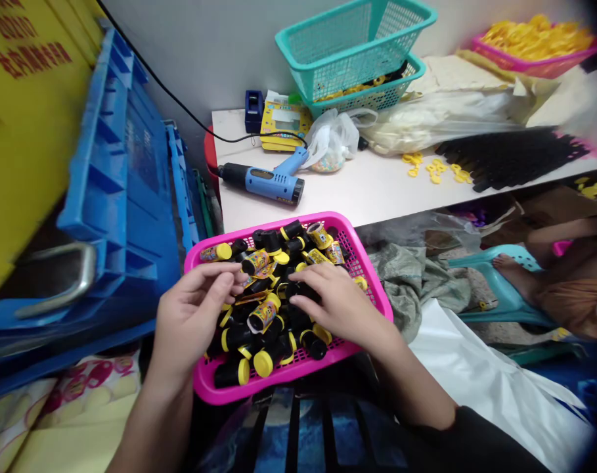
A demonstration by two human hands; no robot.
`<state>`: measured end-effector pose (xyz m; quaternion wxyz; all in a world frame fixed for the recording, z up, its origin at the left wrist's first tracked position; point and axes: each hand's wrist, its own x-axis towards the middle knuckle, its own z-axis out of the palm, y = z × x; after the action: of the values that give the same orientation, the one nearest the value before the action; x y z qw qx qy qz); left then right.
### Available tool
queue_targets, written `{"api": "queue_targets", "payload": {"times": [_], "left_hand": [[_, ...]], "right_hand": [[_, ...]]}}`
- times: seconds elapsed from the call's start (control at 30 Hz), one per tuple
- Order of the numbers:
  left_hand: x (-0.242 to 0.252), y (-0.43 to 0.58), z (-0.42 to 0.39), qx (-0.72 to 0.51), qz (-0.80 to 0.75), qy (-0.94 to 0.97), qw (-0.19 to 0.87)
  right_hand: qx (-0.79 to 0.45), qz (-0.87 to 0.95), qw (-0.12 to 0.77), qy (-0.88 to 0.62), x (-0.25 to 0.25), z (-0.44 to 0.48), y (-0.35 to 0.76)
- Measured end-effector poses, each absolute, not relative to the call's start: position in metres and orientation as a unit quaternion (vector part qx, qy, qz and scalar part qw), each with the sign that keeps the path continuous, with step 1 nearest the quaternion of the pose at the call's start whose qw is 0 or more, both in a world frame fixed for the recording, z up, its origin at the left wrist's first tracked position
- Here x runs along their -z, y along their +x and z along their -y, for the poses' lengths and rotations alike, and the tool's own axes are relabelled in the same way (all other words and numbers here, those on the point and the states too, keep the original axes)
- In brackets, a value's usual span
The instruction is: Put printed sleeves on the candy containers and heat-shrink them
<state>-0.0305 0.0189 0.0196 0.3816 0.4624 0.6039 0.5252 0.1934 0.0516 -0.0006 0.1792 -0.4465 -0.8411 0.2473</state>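
Both my hands are over a pink basket (375, 289) heaped with small black bottles with yellow caps. My left hand (192, 312) is at the basket's left side, thumb and fingertips drawn together in a pinch; anything between them is too small to make out. My right hand (340, 299) reaches in from the right, thumb and fingers apart above black pieces, with no clear grip on any. Between the hands lies a bottle with a colourful printed sleeve (265, 314). Another sleeved bottle (255, 263) rests just beyond my left fingertips.
A blue heat gun (268, 184) lies on the white table (328, 197) behind the basket. Teal baskets (347, 66), a plastic bag (332, 141) and black tubes (515, 154) are there too. Blue crates (125, 157) stand close on the left. At right, another person's foot (515, 270) rests on a stool.
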Motion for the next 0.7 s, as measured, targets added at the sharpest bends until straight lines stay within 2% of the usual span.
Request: {"api": "queue_targets", "payload": {"times": [0.23, 0.33, 0.43, 0.57, 0.63, 0.7], "left_hand": [[-0.017, -0.032, -0.021, -0.497, -0.628, 0.485, 0.352], [-0.018, -0.035, -0.02, -0.482, -0.639, 0.479, 0.36], [-0.02, -0.027, -0.018, -0.462, -0.603, 0.49, 0.427], [-0.022, -0.008, -0.02, -0.457, -0.531, 0.476, 0.532], [-0.021, -0.001, -0.021, -0.471, -0.54, 0.449, 0.534], [-0.021, 0.002, -0.022, -0.48, -0.556, 0.431, 0.525]], "right_hand": [[-0.105, 0.877, 0.228, -0.409, 0.011, -0.072, 0.154], [-0.07, 0.859, 0.338, -0.378, 0.016, -0.063, 0.168], [-0.051, 0.808, 0.468, -0.355, 0.023, -0.049, 0.181], [-0.074, 0.783, 0.515, -0.341, 0.027, -0.041, 0.183], [-0.111, 0.757, 0.534, -0.36, 0.022, -0.041, 0.182], [-0.209, 0.708, 0.541, -0.402, 0.015, -0.042, 0.181]]}}
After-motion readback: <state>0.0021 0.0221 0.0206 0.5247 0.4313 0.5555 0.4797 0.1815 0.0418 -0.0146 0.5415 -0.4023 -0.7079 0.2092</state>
